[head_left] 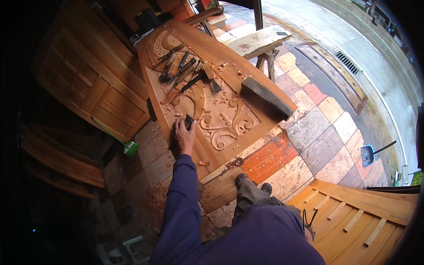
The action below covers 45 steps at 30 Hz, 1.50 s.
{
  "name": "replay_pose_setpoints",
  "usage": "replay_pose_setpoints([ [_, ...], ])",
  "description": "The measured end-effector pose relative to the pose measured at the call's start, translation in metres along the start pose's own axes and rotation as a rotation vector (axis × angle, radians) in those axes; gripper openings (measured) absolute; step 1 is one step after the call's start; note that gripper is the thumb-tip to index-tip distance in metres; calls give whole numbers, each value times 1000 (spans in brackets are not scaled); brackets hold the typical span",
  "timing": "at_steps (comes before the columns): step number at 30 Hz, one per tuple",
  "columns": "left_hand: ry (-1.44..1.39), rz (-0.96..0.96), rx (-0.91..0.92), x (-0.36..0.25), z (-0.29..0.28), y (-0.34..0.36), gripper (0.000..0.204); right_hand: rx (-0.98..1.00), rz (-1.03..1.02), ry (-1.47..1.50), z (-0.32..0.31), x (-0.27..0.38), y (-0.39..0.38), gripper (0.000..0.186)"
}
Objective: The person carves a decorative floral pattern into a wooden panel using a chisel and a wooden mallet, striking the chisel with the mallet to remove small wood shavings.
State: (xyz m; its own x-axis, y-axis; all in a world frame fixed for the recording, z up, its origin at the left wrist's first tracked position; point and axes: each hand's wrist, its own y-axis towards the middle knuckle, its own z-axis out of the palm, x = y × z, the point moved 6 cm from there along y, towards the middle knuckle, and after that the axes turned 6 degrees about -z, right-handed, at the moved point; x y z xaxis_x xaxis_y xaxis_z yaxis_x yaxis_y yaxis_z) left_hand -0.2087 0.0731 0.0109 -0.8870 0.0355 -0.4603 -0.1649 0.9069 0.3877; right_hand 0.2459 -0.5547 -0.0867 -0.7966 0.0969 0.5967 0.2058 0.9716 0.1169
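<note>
One carved wooden panel [216, 157], head view, upper centre: scrollwork [225, 126] cut in relief; clearing shavings [204, 163] and finishing apparently outstanding. Left hand [183, 134], centre of frame: fingers closed on small dark object [189, 122]. Right hand: cannot tell. Hand tools [192, 82], upper centre: lying on panel.

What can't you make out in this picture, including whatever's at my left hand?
In the head view:
- Dark object at the left hand: kind and grip unclear; it's small and partly covered by fingers.
- Right hand: mostly or wholly hidden by the purple sweater.
- Carved panel: part of its pattern is covered by piled tools.
- Pale item, lower left: dim, cut off by the bottom edge.
</note>
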Motion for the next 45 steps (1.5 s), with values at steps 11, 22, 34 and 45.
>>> replay_pose_setpoints([
  [11,-20,-25,43,-1,2,1,63,-6,5,-3,-1,4,-4,44],
  [22,0,11,8,2,4,2,62,-3,1,-3,0,5,-8,44],
  [34,26,13,3,1,3,1,64,-5,9,2,-2,10,-17,43],
  [45,61,44,-8,2,6,2,65,-1,10,1,-5,8,-21,42],
])
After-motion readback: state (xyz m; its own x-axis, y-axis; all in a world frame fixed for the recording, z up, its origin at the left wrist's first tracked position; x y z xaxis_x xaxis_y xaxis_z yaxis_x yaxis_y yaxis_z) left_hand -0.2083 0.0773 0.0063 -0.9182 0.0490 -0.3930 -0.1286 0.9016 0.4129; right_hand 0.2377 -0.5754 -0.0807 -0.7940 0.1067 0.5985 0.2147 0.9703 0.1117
